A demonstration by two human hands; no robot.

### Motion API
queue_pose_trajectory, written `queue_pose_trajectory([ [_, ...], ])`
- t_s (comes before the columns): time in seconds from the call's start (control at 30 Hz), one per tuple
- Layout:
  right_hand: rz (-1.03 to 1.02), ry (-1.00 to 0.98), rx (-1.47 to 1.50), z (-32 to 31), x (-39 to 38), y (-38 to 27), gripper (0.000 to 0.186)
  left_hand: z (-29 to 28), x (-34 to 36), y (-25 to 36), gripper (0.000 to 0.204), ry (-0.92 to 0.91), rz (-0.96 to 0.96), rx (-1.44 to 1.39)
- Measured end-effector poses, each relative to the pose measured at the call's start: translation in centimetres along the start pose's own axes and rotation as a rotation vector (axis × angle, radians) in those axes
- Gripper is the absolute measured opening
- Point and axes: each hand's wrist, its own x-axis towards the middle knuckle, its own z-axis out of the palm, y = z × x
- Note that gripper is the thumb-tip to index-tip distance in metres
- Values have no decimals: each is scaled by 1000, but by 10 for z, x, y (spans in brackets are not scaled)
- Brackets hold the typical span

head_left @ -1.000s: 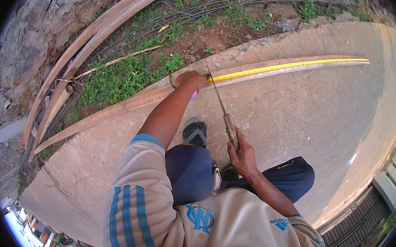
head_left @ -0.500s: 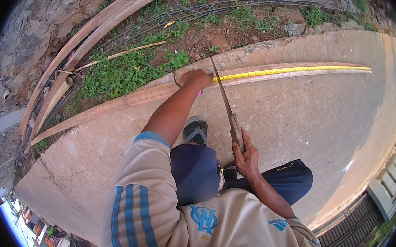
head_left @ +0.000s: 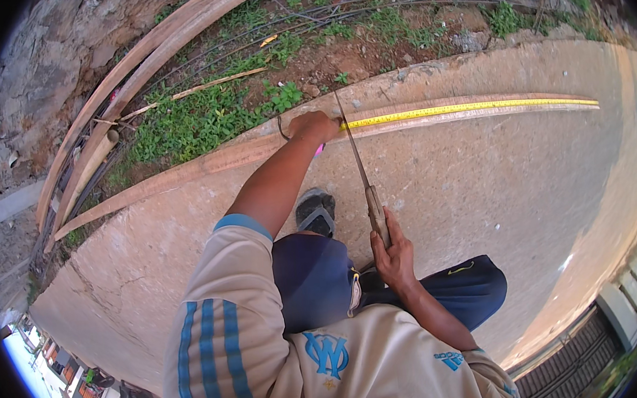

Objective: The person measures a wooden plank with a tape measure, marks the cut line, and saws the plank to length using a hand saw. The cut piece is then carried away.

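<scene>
A long wooden board (head_left: 231, 156) lies across the concrete, its left end reaching the grass. Stretched along its right part is a yellow tape measure (head_left: 470, 108). My left hand (head_left: 314, 128) is closed on the tape at the board, with a bit of pink and a dark strap showing beside it; the tape's case is mostly hidden. In my right hand (head_left: 396, 259) is the wooden handle of a handsaw (head_left: 361, 166). Its narrow blade points away from me and crosses the board and tape just right of my left hand.
Curved-looking long planks (head_left: 161, 50) and thin metal rods (head_left: 303, 22) lie on the grass and soil at the far left. My sandalled foot (head_left: 316, 213) stands on the concrete path (head_left: 476, 185) near the board. A gate (head_left: 571, 362) is at lower right.
The view has shifted slightly. The saw and my right hand have moved a little to the left and away from me; my left hand stays on the board.
</scene>
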Motion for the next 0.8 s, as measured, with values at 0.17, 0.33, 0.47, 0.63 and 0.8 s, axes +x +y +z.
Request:
queue_pose_trajectory([
  [0.17,183,-91,80,-6,5,-18,56,6,11,-8,71,-15,14,-11],
  [0.33,143,-42,86,-10,5,-22,57,7,9,-5,72,-2,25,5],
  [0.47,26,11,-5,-5,5,-17,58,8,9,-6,72,-1,43,15],
  [0.63,226,-85,16,-14,8,-35,58,11,7,-9,72,33,55,7],
  [0.8,140,5,92,-7,8,-24,56,18,-3,-14,71,65,134,-27],
])
